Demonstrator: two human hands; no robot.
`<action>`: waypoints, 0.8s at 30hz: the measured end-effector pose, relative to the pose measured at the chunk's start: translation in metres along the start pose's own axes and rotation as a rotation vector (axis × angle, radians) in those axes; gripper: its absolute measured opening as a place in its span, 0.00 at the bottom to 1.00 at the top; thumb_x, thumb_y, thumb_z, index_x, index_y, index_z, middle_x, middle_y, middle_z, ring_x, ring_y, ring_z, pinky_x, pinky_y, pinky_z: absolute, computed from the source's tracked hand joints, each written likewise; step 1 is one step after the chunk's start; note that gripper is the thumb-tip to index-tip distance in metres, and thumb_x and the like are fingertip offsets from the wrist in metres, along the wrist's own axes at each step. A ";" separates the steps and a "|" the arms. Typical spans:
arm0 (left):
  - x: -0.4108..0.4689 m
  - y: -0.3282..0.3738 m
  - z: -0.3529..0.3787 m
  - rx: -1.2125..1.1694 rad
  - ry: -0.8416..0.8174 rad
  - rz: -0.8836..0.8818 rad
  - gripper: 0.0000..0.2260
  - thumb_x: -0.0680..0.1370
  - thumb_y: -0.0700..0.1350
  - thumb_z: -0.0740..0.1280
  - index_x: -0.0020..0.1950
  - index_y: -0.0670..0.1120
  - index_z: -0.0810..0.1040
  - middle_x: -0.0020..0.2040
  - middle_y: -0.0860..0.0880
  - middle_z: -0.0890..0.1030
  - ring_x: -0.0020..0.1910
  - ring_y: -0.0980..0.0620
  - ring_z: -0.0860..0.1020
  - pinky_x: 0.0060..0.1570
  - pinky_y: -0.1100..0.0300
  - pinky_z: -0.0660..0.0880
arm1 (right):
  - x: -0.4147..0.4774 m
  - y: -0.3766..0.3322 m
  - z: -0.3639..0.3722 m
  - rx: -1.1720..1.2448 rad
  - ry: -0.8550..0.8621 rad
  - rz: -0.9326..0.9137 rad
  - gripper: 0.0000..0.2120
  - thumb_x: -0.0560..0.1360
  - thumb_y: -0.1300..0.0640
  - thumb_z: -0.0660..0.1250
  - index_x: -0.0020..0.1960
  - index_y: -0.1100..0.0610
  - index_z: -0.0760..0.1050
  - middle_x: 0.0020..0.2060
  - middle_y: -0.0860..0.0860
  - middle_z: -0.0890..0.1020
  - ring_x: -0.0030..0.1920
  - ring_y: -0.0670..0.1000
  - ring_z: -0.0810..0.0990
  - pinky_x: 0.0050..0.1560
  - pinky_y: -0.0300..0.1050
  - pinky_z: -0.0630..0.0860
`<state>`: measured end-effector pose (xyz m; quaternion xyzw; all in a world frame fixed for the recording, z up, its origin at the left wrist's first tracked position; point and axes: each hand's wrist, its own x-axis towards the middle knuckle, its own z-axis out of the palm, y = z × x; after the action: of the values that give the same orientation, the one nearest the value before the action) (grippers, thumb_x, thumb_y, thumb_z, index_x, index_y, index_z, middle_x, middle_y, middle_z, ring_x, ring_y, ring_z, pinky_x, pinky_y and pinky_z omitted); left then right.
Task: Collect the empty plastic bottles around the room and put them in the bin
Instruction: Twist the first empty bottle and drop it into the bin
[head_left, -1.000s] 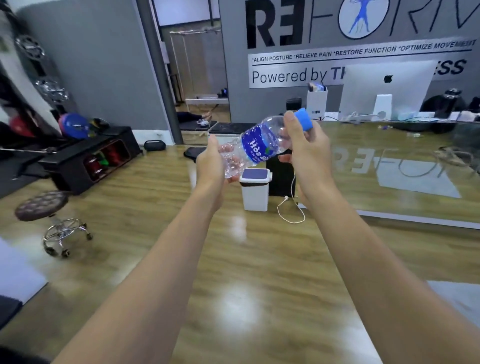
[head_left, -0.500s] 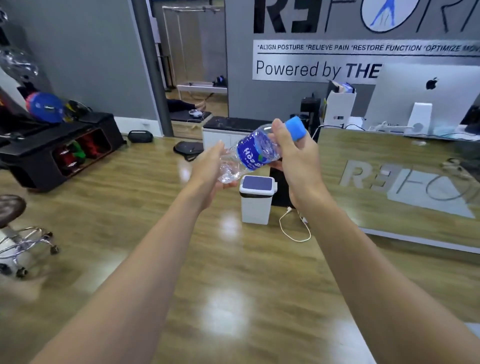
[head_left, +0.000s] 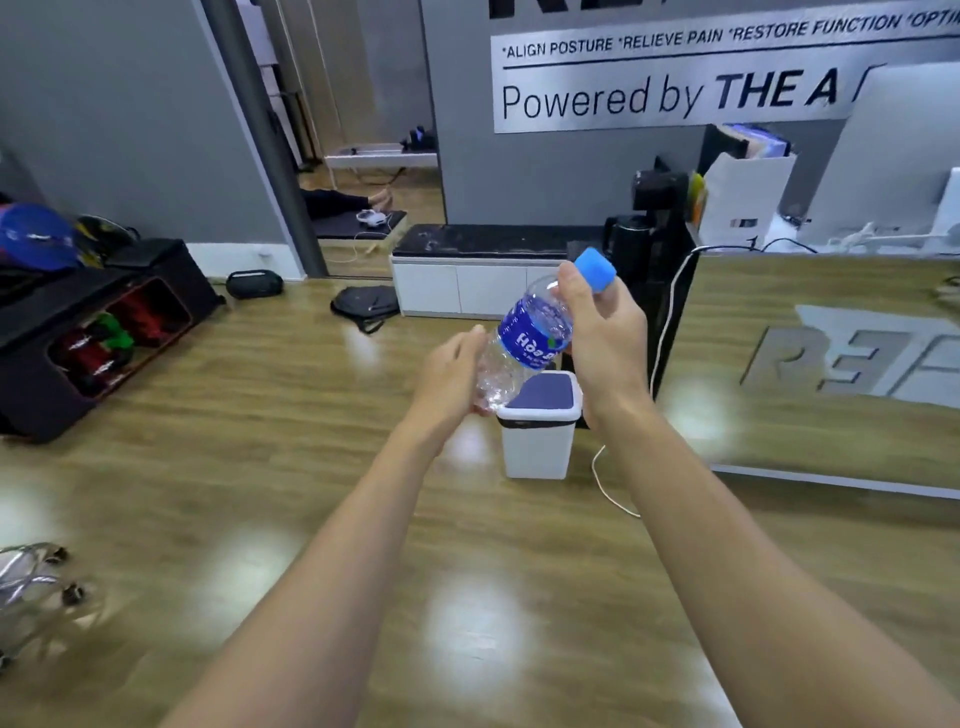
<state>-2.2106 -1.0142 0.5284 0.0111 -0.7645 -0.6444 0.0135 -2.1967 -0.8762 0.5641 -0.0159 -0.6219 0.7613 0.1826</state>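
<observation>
Right now I see both hands out front, each grip closed on one clear plastic bottle (head_left: 530, 332), held tilted in the air above the bin (head_left: 537, 447). The right hand (head_left: 605, 338) wraps the neck end, thumb across the shoulder, and the blue cap (head_left: 596, 270) sticks out above its fingers. The left hand (head_left: 449, 379) curls round the bottom end, lower and nearer the bin. The blue label lies bare between the two grips. The white bin stands on the wooden floor (head_left: 311, 467), its dark lid closed, with a white cable (head_left: 605, 483) just beside it.
</observation>
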 end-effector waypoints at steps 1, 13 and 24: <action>0.023 -0.004 -0.004 0.002 -0.003 -0.026 0.16 0.84 0.53 0.56 0.55 0.45 0.79 0.51 0.40 0.83 0.40 0.46 0.79 0.29 0.59 0.74 | 0.019 0.010 0.009 -0.009 -0.002 0.016 0.08 0.77 0.46 0.68 0.48 0.49 0.76 0.44 0.51 0.83 0.48 0.48 0.82 0.55 0.56 0.80; 0.289 -0.081 -0.045 -0.002 -0.016 -0.145 0.14 0.84 0.49 0.58 0.54 0.42 0.79 0.44 0.46 0.78 0.37 0.50 0.76 0.36 0.55 0.79 | 0.231 0.142 0.112 -0.179 -0.082 0.122 0.07 0.76 0.48 0.70 0.50 0.51 0.78 0.45 0.49 0.84 0.47 0.46 0.82 0.51 0.47 0.79; 0.493 -0.172 -0.013 0.309 -0.373 -0.151 0.15 0.82 0.47 0.58 0.36 0.48 0.72 0.30 0.49 0.73 0.31 0.46 0.74 0.43 0.38 0.80 | 0.379 0.275 0.135 -0.272 0.173 0.261 0.03 0.76 0.52 0.70 0.48 0.51 0.79 0.41 0.46 0.83 0.44 0.42 0.81 0.52 0.47 0.79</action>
<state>-2.7033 -1.0732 0.3642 -0.0492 -0.8403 -0.5098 -0.1778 -2.6552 -0.9340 0.4092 -0.1862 -0.6937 0.6832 0.1316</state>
